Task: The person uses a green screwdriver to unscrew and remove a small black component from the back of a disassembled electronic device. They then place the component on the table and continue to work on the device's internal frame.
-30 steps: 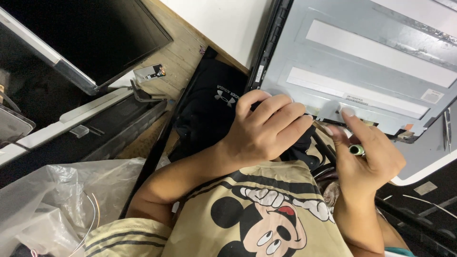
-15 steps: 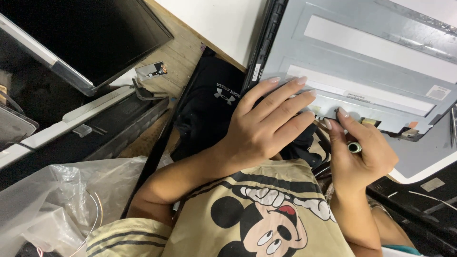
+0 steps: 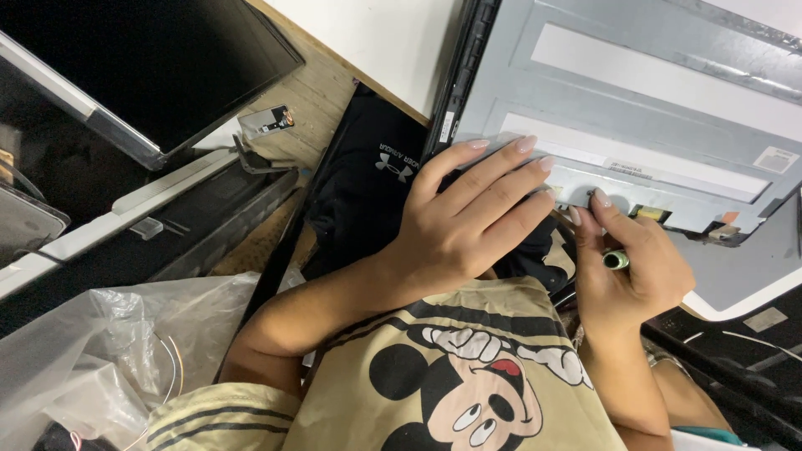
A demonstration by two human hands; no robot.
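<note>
A grey metal back panel of a flat screen [image 3: 668, 92] lies tilted in front of me, its lower edge near my chest. My left hand [image 3: 468, 217] rests flat on that lower left edge, fingers spread and straight. My right hand [image 3: 631, 267] is curled around a small tool with a green ringed end [image 3: 616, 260]; its thumb and forefinger pinch at a spot on the panel's lower edge. Under my left hand lies a black garment [image 3: 368, 192].
Dark flat screens [image 3: 142, 67] and black bezels [image 3: 184, 225] are stacked at the left. A clear plastic bag with wires [image 3: 100, 351] sits at lower left. Black frames and cables [image 3: 735, 351] lie at lower right. A wooden surface [image 3: 313, 100] shows in between.
My left hand has uncurled and now lies flat on the panel's edge. My right hand has moved a little closer to the edge, fingers pinching.
</note>
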